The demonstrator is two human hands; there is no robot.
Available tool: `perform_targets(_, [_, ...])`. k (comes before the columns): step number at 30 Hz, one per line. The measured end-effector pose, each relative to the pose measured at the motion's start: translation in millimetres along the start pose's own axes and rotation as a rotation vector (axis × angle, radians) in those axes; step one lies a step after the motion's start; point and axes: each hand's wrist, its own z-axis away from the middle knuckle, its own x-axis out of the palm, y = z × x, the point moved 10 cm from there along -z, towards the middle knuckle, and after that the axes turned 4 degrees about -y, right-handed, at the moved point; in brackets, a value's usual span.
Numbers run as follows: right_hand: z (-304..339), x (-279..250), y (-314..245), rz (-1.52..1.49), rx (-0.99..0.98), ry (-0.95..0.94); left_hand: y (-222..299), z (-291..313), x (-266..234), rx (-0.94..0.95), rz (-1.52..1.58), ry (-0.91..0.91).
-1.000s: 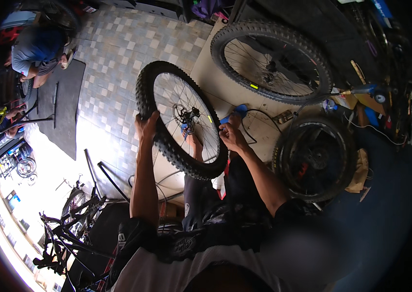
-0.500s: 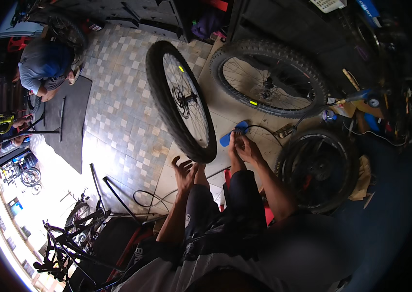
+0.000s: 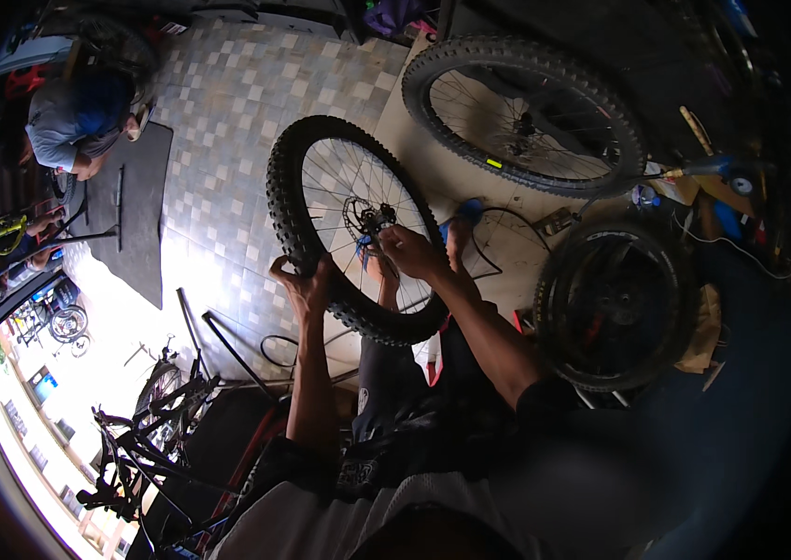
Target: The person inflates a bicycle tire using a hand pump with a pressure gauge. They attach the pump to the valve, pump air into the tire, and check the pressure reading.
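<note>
In front of me a bicycle wheel [image 3: 289, 159] with a black knobby tyre and a disc rotor stands tilted, its rotor side turned up toward me. My left hand [image 3: 307, 287] grips the tyre at its near left edge, with thumb and fingers on either side of the tread. At the centre, the fingers of my right hand [image 3: 411, 252] are closed together on the hub [image 3: 376, 218]; they partly hide its axle end. My legs and feet show through and beside the spokes.
Another knobby wheel [image 3: 633, 149] lies at the far right, with a dark wheel [image 3: 549, 299] nearer. A hose [image 3: 517, 213] curls on the floor between. Bike frames [image 3: 134, 457] stand at the left. A person [image 3: 78, 117] crouches by a dark mat [image 3: 148, 205].
The wheel, blurred and free of both hands before, now shows sharp tread and leans more toward me. My left hand has taken its tyre; my right has come left to the hub.
</note>
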Motion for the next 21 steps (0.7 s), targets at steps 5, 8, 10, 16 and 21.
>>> perform_targets(5, [-54.5, 30.9, -23.6, -0.087, -0.066, -0.054, -17.3, -31.8, 1.9, -0.098, -0.105, -0.078])
perform_targets(8, [-80.3, 48.0, -33.1, -0.031, -0.130, -0.079, -7.9, -21.9, 6.6, -0.004, 0.025, -0.017])
perform_targets(10, [-92.5, 59.7, -24.4, 0.094, -0.026, -0.129, 1.0, -11.8, 7.7, 0.075, -0.039, 0.033])
perform_targets(16, [-94.1, 87.6, -15.6, -0.046, 0.130, -0.279, 14.8, 21.1, 24.3, 0.165, 0.019, -0.041])
perform_targets(21, [-63.8, 82.1, -11.1, -0.510, 0.316, -0.159, 16.1, 30.8, 23.4, 0.153, -0.014, -0.022])
